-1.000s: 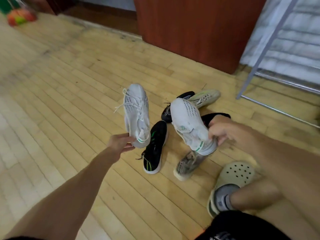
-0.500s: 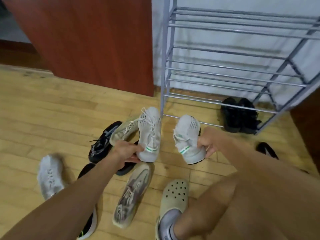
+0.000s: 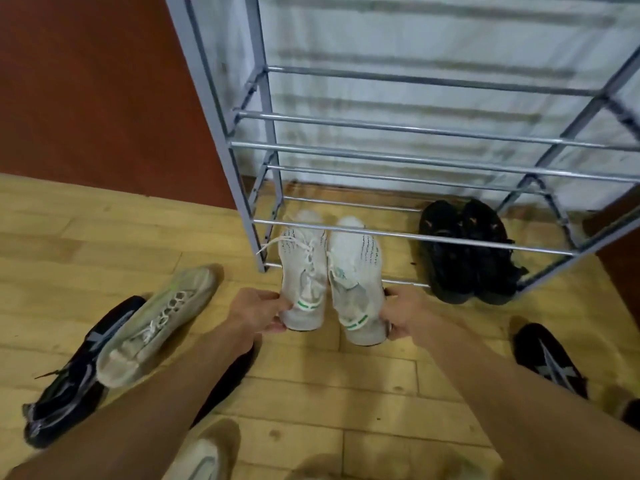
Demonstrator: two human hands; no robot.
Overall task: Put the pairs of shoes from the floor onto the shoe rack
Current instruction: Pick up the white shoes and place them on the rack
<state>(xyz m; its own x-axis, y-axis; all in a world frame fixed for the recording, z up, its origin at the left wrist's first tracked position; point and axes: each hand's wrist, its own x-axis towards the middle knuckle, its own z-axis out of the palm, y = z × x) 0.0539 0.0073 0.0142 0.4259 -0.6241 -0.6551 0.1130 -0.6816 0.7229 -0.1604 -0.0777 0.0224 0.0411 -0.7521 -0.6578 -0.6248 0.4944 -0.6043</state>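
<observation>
Nearest, left hand (image 3: 258, 311) and right hand (image 3: 403, 315) each have fingers closed on the heel of one white sneaker: left shoe (image 3: 303, 271), right shoe (image 3: 356, 282), toes entering the shoe rack (image 3: 408, 237) bottom tier. Judged light, soft knit; heel grip suits. Green heel stripes; no legible branding. Beyond, black pair (image 3: 464, 251) already shelved

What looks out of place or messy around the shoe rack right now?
Left of the shoe rack, a beige sneaker lies tilted across a black sneaker. That black sneaker's likely mate sits alone at far right. The white sneakers and black pair sit neatly side by side.
</observation>
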